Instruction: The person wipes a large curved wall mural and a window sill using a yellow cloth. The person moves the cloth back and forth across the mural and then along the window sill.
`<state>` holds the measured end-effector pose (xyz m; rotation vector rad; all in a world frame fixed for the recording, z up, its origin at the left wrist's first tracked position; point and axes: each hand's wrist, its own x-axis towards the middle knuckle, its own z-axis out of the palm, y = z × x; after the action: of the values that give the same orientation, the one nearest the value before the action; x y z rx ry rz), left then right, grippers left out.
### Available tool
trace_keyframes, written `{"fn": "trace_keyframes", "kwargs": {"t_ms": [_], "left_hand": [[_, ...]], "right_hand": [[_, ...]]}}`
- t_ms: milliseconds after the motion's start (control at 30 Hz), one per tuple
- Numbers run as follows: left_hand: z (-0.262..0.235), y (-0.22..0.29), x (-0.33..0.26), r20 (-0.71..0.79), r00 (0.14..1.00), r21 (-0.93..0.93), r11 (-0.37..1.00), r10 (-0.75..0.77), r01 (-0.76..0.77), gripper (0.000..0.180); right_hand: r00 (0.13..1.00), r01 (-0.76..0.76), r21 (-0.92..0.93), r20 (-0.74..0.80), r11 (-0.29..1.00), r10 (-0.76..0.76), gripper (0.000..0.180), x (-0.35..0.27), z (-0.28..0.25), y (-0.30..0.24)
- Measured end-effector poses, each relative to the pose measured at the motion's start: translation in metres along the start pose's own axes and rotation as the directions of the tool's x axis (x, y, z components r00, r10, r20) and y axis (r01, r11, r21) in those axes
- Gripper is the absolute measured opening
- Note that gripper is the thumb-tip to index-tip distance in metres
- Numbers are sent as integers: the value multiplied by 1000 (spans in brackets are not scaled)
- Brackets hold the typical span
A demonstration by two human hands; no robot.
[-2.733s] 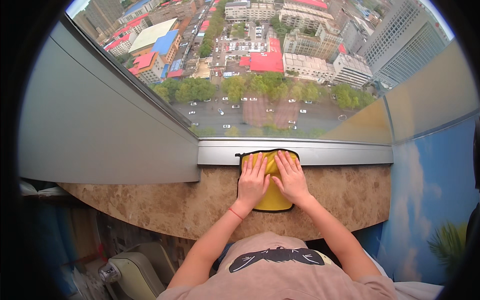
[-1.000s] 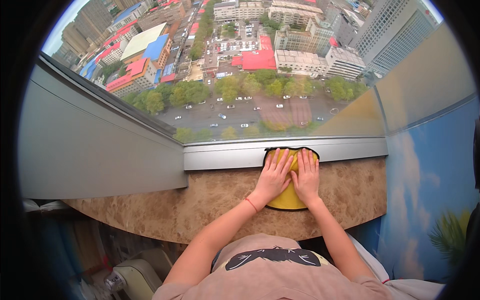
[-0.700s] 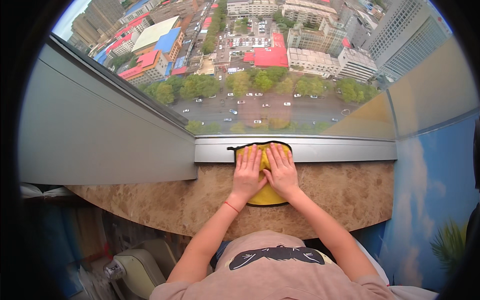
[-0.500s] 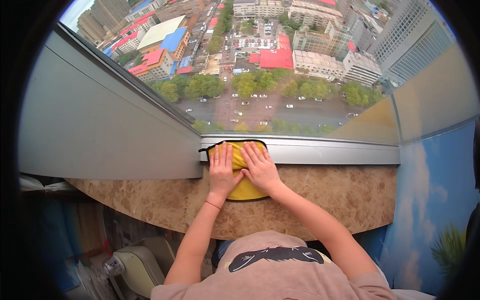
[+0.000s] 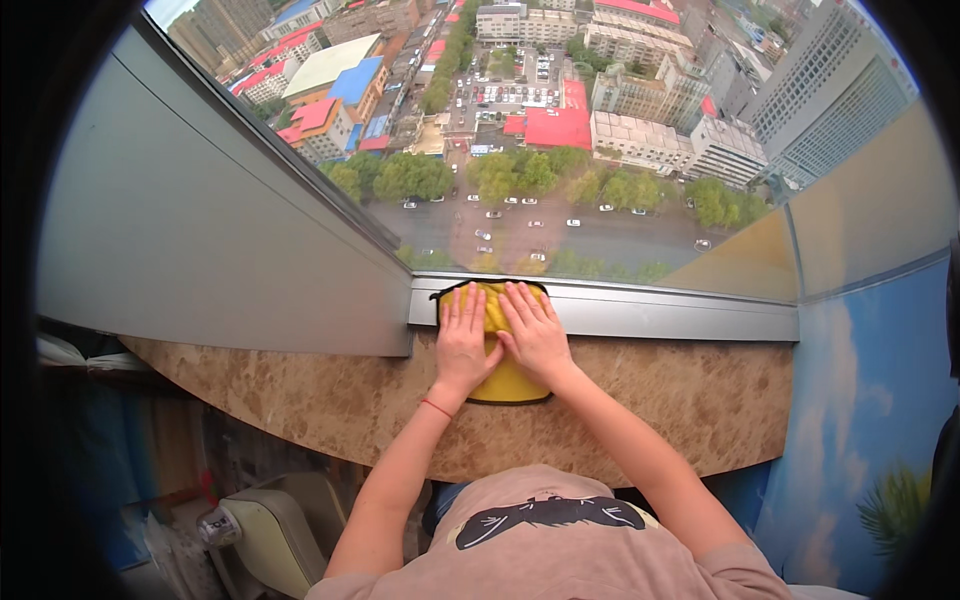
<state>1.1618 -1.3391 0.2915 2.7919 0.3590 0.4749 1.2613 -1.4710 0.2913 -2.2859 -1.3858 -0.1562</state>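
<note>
A yellow cloth (image 5: 510,386) with black edging drapes from the silver window frame (image 5: 680,318) down onto the brown marbled sill (image 5: 640,400). My left hand (image 5: 463,350) lies flat on its left part, fingers stretched toward the glass. Beside it, my right hand (image 5: 538,345) presses flat on the right part, with its fingers extended as well. The two thumbs come close together over the middle of the cloth. Both hands cover much of its upper half, and a small black loop shows at its upper left corner.
Tall window glass (image 5: 590,240) rises beyond the frame, with a street and buildings far below. A wide grey panel (image 5: 220,230) borders the sill on the left. On the right stands a wall with a sky picture (image 5: 850,400). A cream-coloured object (image 5: 275,535) sits below left.
Both hands and the cloth have slid a little to the right along the window frame. The hands stay flat on the cloth. The whole view has shifted slightly.
</note>
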Motion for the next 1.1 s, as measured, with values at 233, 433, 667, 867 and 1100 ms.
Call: {"fn": "trace_keyframes", "kwargs": {"t_ms": [233,433,667,867,1100], "left_hand": [[23,71,11,110,959,-242,943,261,-229,78],[22,94,14,52,974,-272,941,222,-200,86],[-54,105,75,-366,914,-203,943,176,-263,84],[-103,139,110,-729,567,35,848,383,-528,78],[-109,161,136,-578,727,-147,830,370,-539,67]], "right_hand": [[896,-229,256,-321,939,306,23,-45,-32,55],[890,-169,238,-381,956,252,23,-44,-62,63],[676,186,39,-730,982,-99,28,41,-147,26],[356,303,-310,-840,901,-409,30,91,-245,9],[381,250,-389,-803,887,-459,23,103,-262,35]]}}
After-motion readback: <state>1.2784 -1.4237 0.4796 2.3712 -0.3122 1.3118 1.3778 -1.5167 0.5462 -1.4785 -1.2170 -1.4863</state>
